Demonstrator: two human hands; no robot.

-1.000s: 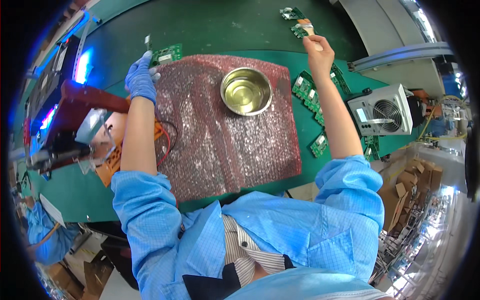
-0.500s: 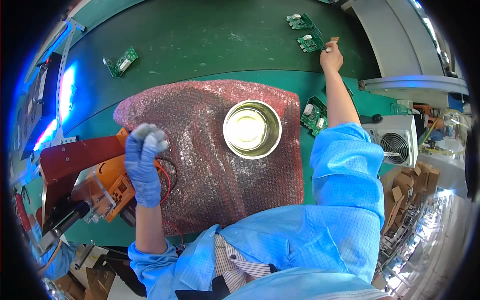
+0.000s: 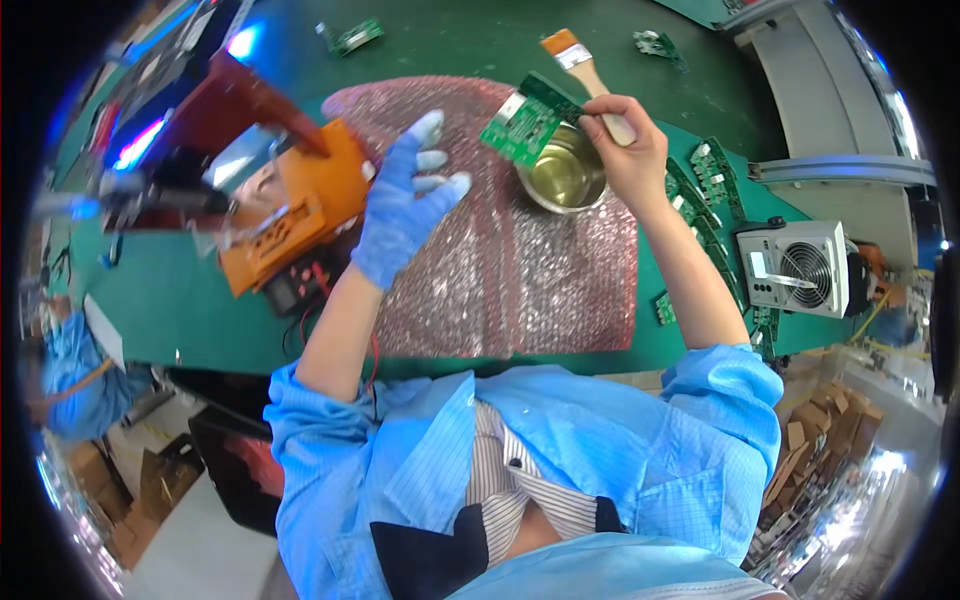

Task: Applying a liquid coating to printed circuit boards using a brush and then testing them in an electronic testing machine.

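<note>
My right hand (image 3: 632, 150) is closed on the wooden handle of a flat brush (image 3: 592, 82), its bristles pointing up and away. The same fingers pinch the edge of a green circuit board (image 3: 522, 128), which hangs tilted over the rim of a round metal bowl (image 3: 570, 203). Clear yellowish liquid shows in the bowl. My left hand (image 3: 408, 200), in a blue glove with whitish fingertips, is open with fingers spread, left of the board and touching nothing. Pink bubble wrap (image 3: 460, 290) lies under the bowl.
An orange and red fixture (image 3: 300, 215) with a small black meter (image 3: 295, 288) stands left. Several circuit boards (image 3: 712, 175) lie right, beside a white box with a fan (image 3: 795, 268). Two more boards (image 3: 355, 38) (image 3: 655, 45) lie at the back. Another person's blue sleeve (image 3: 75, 370) shows far left.
My right hand has come back from the far right boards to above the bowl, bringing a circuit board with the brush. My left hand has moved right and spread its fingers. The view has shifted.
</note>
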